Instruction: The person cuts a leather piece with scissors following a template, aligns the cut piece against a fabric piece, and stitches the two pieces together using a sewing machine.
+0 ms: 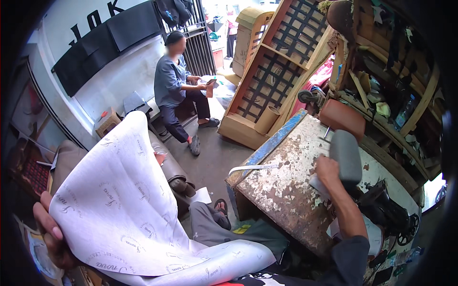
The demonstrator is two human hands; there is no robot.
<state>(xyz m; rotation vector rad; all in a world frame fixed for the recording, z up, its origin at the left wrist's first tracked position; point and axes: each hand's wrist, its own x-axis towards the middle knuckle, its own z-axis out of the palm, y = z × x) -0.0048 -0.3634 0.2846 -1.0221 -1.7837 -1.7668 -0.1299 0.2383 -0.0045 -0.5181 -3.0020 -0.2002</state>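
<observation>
My left hand [53, 233] is at the lower left, its fingers wrapped round the edge of a large white sheet of upholstery material [119, 190]. Pale backing with repeated grey print faces up, and the sheet drapes across my lap, its lower edge curling over. My right hand [327, 170] rests over the worn workbench [267, 200] with its fingers curled in. What they hold, if anything, is hidden. Right beside it stands a grey headrest [346, 157], with a brown headrest [342, 119] behind. A small pale piece [318, 186] lies under my right wrist.
A black sewing machine [386, 207] stands at the bench's right. A white strip [253, 168] hangs over its left edge. Beyond, a wooden sofa frame with black webbing [272, 81] leans upright. A seated person [171, 81] handles something by the wall. Wooden shelving [381, 109] holds scraps.
</observation>
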